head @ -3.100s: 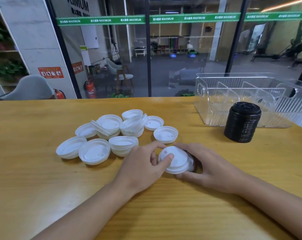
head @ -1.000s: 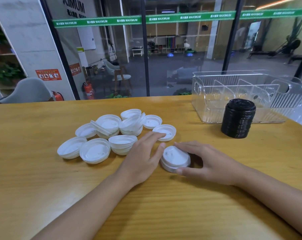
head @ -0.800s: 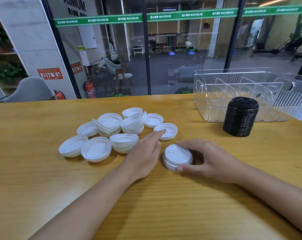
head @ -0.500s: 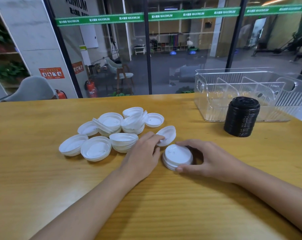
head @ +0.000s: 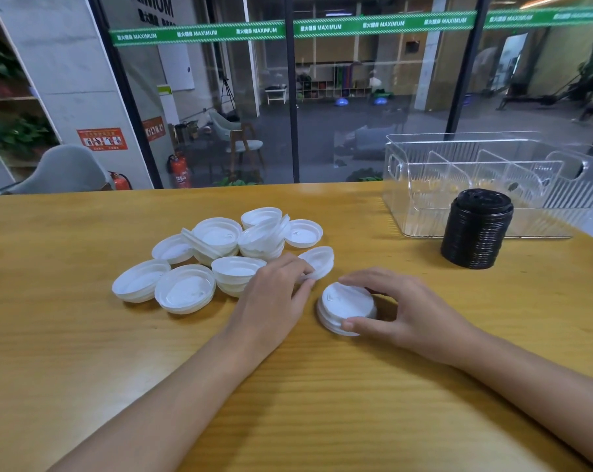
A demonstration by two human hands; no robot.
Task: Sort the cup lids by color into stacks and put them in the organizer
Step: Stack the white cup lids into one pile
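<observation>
Loose white lids (head: 217, 247) heaped left, my left hand (head: 274, 294) pinching one tilted lid (head: 319, 260) by its rim (thin hold, could slip or nudge the heap), right hand (head: 411, 308) curled round the white stack (head: 346, 306), black stack (head: 475, 229) before the organizer (head: 485, 165), green band (head: 254, 30) reading MAXIMUM.

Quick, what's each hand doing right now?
Left hand: pinches the edge of a tilted white lid.
Right hand: fingers curled round the short white stack, which sits on the table.
</observation>
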